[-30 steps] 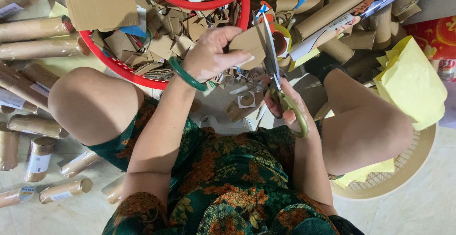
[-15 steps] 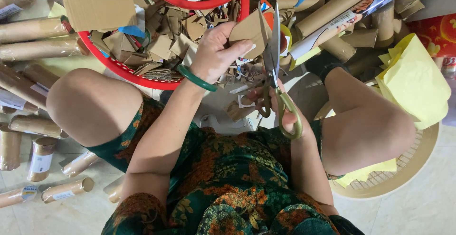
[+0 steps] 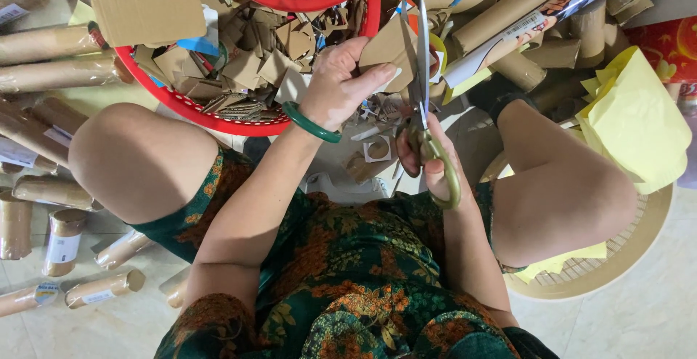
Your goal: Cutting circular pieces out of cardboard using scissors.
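Your left hand (image 3: pixel 340 83): fingers pinched on a brown cardboard piece (image 3: pixel 388 50), held up just near of the red basket (image 3: pixel 239 123); green bangle (image 3: pixel 308 123) at the wrist. Your right hand (image 3: pixel 428 159): closed through the olive handles of the scissors (image 3: pixel 421 83), blades pointing far and meeting the cardboard piece's right edge. The basket, far left: heaped with cardboard offcuts. Cardboard tubes (image 3: pixel 51 43): on the floor at left and far right. Yellow paper sheets (image 3: pixel 635 123): right, over a beige woven tray (image 3: pixel 617 257).
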